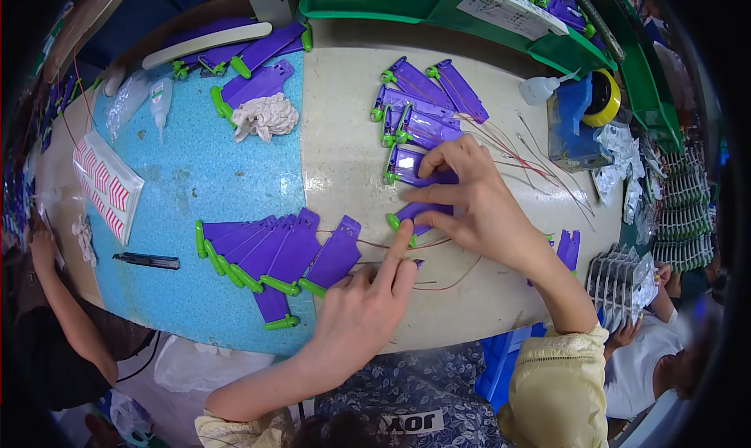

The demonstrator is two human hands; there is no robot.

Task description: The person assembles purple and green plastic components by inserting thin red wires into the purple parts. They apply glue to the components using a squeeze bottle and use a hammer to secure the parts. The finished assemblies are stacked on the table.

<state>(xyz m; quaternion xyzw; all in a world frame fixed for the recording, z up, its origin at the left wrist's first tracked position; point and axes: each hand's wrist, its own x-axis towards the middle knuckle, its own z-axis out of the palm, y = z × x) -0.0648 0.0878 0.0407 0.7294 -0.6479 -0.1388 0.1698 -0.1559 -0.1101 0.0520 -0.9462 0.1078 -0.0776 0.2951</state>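
One flat purple plastic piece with green tip [418,212] pinched by right hand [469,202]; left hand [368,307], forefinger extended, nothing grasped, pressing tip. Thin red wire [438,282] best kept clear.

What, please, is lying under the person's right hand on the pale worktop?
Under the right hand lie flat purple plastic pieces with green ends, one pinched at the fingertips, and thin red wires run out beside it. Whatever sits beneath the palm is covered.
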